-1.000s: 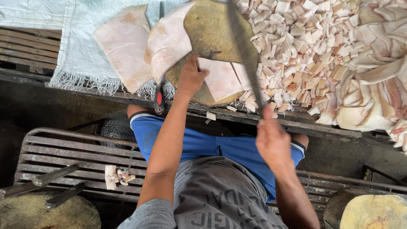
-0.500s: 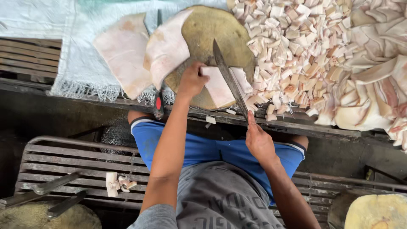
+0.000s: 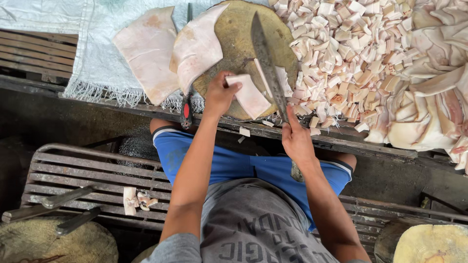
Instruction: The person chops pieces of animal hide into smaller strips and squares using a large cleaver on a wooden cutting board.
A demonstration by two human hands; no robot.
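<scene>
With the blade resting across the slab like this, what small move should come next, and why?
Probably press the long knife straight down. The right hand has its edge laid on the pale slab, which the left hand pins on the round block; a thin strip already lies beyond the blade.

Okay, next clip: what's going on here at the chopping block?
A seated person is cutting a pale slab on a round wooden block. The left hand pins the slab down, while the right hand grips a long knife with its blade across the slab. A heap of cut pieces lies to the right, and larger uncut slabs lie to the left.
</scene>
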